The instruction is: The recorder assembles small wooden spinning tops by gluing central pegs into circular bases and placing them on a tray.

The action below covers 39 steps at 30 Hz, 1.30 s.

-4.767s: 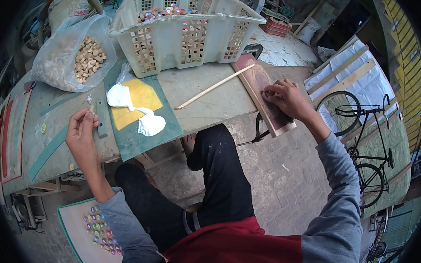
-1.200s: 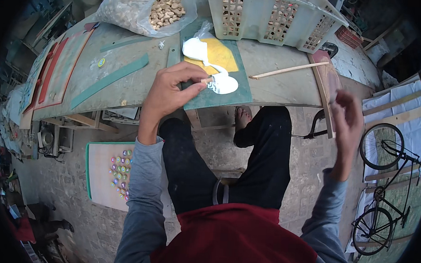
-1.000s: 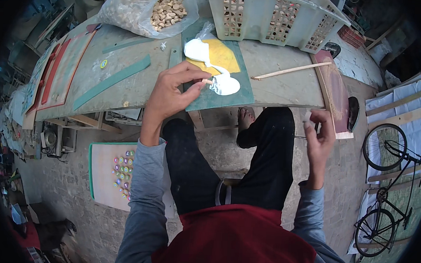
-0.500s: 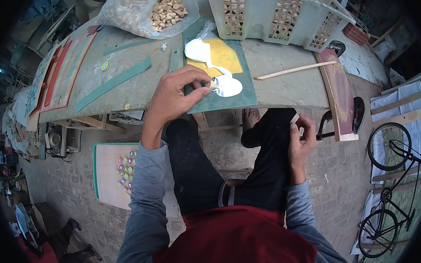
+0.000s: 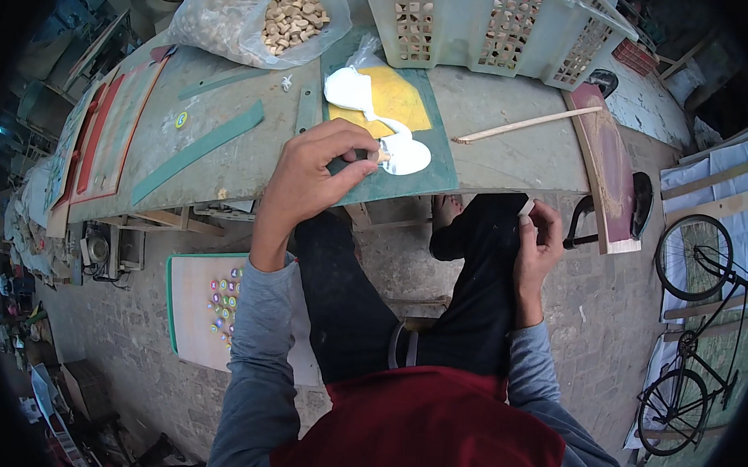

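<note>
My left hand (image 5: 322,167) pinches a small wooden peg (image 5: 383,157), whose end meets the edge of a white glue puddle (image 5: 408,155). That puddle lies on a green board (image 5: 439,165) at the table's near edge. Above it, a white spout or bag (image 5: 348,88) trails white glue down over a yellow sheet (image 5: 402,98). Over my right thigh, my right hand (image 5: 538,246) grips a small pale piece (image 5: 526,208) between thumb and fingers; its exact kind is hard to make out.
A clear plastic bag (image 5: 224,23) of small wooden pieces (image 5: 294,18) and a pale plastic crate (image 5: 460,35) stand at the back. A thin wooden stick (image 5: 523,125) and green strip (image 5: 199,152) lie on the table. Below left sits a tray (image 5: 197,309) of round coloured pieces.
The peg in my left hand has shifted slightly at the glue's edge, and the hand's fingers have turned a little. My right hand stays over my thigh, still holding the pale piece.
</note>
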Each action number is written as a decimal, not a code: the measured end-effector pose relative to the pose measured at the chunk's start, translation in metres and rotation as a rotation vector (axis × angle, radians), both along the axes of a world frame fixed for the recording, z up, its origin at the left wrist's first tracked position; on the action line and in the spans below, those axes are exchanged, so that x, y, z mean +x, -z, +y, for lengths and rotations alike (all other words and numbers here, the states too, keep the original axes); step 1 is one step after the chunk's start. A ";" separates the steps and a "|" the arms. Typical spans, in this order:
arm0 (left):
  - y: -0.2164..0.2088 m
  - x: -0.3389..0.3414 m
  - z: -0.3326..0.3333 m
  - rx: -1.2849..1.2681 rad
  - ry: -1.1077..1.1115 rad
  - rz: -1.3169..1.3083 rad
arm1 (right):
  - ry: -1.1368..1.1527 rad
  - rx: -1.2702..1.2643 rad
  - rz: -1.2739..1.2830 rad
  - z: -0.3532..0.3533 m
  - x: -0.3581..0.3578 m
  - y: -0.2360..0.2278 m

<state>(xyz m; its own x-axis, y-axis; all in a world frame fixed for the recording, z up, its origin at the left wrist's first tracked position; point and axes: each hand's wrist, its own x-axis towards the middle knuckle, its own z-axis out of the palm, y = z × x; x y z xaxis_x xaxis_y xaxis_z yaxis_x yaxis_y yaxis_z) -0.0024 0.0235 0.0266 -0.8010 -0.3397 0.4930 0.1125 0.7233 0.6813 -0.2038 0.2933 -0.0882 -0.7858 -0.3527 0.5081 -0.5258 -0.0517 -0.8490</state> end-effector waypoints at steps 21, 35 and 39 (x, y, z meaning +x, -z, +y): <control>0.021 0.032 0.071 0.812 -0.157 0.799 | -0.107 -0.141 -0.204 0.001 0.033 -0.026; 0.027 0.013 0.141 0.500 -0.124 0.583 | -0.792 -0.379 -0.616 -0.021 0.095 -0.096; 0.027 0.011 0.144 0.458 -0.128 0.561 | -0.772 -0.369 -0.597 -0.019 0.096 -0.093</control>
<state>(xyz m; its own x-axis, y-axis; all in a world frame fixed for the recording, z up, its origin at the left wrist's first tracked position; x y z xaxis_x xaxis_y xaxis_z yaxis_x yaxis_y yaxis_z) 0.0084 0.1673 -0.0005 -0.4100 -0.6842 0.6032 0.4667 0.4108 0.7832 -0.1077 0.2740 0.0044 -0.5714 -0.7680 0.2892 0.2611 -0.5043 -0.8231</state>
